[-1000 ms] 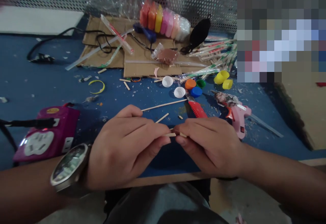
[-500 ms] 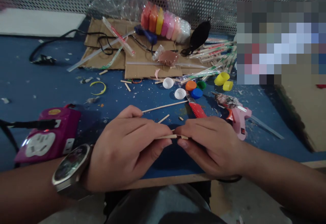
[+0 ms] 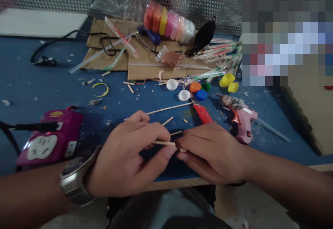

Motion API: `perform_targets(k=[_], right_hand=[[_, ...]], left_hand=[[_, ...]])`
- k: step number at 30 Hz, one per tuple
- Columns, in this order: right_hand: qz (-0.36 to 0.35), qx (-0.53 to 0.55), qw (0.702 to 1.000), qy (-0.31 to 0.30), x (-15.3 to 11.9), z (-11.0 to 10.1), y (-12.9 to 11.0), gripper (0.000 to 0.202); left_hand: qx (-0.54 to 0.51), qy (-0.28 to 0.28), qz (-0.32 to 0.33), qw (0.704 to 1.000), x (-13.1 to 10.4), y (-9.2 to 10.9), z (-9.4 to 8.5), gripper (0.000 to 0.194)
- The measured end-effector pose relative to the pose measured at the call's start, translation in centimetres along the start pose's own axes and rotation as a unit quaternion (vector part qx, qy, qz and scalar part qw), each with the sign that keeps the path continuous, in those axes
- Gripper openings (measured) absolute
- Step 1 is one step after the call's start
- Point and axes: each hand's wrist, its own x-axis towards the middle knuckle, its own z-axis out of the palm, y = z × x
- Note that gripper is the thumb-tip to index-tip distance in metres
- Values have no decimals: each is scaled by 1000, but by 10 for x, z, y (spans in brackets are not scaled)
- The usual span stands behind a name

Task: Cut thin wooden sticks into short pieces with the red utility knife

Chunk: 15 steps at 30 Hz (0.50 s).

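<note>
1. wooden stick (image 3: 163, 143): over the table's near edge, between the hands, pinched by left thumb and index finger.
2. left hand (image 3: 132, 152): grasping that stick; watch (image 3: 78, 184) on wrist.
3. right hand (image 3: 215, 151): fingertips and thumb closed on short stick end (image 3: 182, 150), right beside the left thumb tip. can't tell if the two pieces are joined.
4. another stick piece (image 3: 176, 133) just beyond the fingertips; can't tell if held.
5. past the hands, on blue table (image 3: 65, 93): long thin stick (image 3: 170, 108), tiny stub (image 3: 185, 121), red utility knife (image 3: 203, 114) near the right hand.
6. right of knife: pink hot glue gun (image 3: 244, 126), clear glue stick (image 3: 273, 129) out its back.
7. behind knife: white, orange, blue, green bottle caps (image 3: 195, 87).
8. far left: purple power strip (image 3: 49, 135), black plug (image 3: 44, 127) in it.
9. back: cardboard (image 3: 153, 74), wrapped chopsticks (image 3: 221, 53), bagged colored blocks (image 3: 168, 22).
</note>
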Motion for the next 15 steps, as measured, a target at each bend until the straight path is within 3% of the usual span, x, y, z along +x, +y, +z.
perform_targets(k=[5, 15], right_hand=[[4, -2, 1000, -8, 0, 0, 0, 36], [18, -2, 1000, -12, -3, 2, 0, 35]], left_hand=[[-29, 14, -43, 999, -6, -1, 3, 3], [0, 7, 27, 1000, 0, -2, 0, 20]])
